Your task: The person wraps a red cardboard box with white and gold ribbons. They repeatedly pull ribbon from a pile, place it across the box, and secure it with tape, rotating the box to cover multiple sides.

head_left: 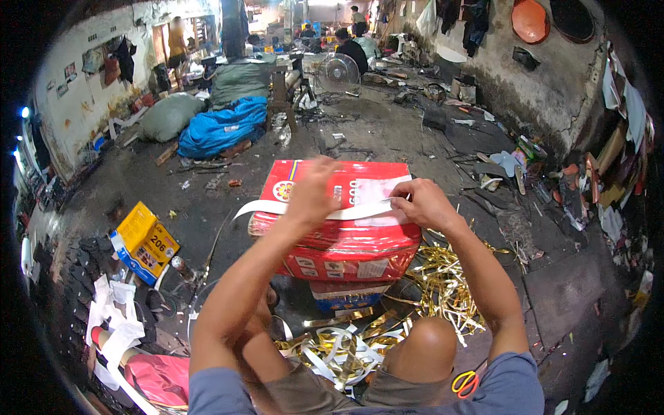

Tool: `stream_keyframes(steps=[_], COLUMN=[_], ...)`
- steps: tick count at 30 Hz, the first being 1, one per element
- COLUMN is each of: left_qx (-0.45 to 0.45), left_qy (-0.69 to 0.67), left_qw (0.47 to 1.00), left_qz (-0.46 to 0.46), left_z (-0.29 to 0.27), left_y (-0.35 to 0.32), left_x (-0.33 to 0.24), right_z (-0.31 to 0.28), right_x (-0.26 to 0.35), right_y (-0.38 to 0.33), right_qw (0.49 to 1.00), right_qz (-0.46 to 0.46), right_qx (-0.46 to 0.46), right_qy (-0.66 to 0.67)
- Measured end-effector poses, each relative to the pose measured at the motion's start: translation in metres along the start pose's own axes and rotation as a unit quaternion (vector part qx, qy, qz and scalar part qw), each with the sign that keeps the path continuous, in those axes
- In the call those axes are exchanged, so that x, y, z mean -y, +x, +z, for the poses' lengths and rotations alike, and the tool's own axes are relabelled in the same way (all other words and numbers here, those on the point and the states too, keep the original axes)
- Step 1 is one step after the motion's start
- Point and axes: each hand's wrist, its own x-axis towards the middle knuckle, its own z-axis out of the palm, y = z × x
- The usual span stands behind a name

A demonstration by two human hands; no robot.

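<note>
A red rectangular cardboard box wrapped in clear plastic (pixel 339 228) sits on the dirty concrete floor (pixel 387 138) directly ahead of the seated person, at twelve o'clock from the knees. A long white paper strip (pixel 266 206) lies across its top, trailing off toward nine o'clock. The left hand (pixel 311 190) is blurred and rests over the strip near the middle of the box top; whether its fingers are pinching the strip or lying loose cannot be told. The right hand (pixel 425 202) grasps the strip's end between thumb and fingers at the box's three o'clock edge.

Under the red box sits a smaller blue and red box (pixel 346 296). A tangle of shiny gold and white ribbon offcuts (pixel 443 283) spreads from four o'clock round to six o'clock, crowding the space between the knees. Scissors with orange and yellow handles (pixel 465 382) lie by the right thigh at five o'clock. A yellow and blue carton (pixel 145 242) rests well apart at nine o'clock. At eleven o'clock, farther off, lies a blue tarpaulin bundle (pixel 221 128), and a white standing fan (pixel 339 72) stands at twelve o'clock.
</note>
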Motion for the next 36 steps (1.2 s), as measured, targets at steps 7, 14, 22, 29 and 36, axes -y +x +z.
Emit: stream_keyframes(steps=[7, 14, 22, 29, 36], left_qx=[0.062, 0.062, 0.115, 0.099, 0.090], left_qy=[-0.264, -0.250, -0.302, -0.370, -0.326], left_qw=[0.960, 0.966, 0.942, 0.918, 0.934], left_qz=[-0.071, -0.027, -0.084, -0.105, -0.118], left_z=[0.080, 0.076, 0.070, 0.075, 0.071], left_y=[-0.001, -0.003, -0.004, -0.003, -0.002], left_x=[-0.055, -0.056, -0.057, -0.056, -0.059], right_z=[0.010, 0.015, 0.003, 0.010, 0.048], right_x=[0.009, 0.007, 0.006, -0.014, -0.027], right_y=[-0.020, -0.040, -0.043, -0.034, -0.026], right_qw=[0.994, 0.987, 0.993, 0.989, 0.958], right_qz=[0.036, -0.020, -0.051, -0.060, 0.066], right_qx=[-0.096, -0.154, -0.096, -0.132, -0.205], right_qy=[0.026, -0.040, -0.051, 0.018, 0.190])
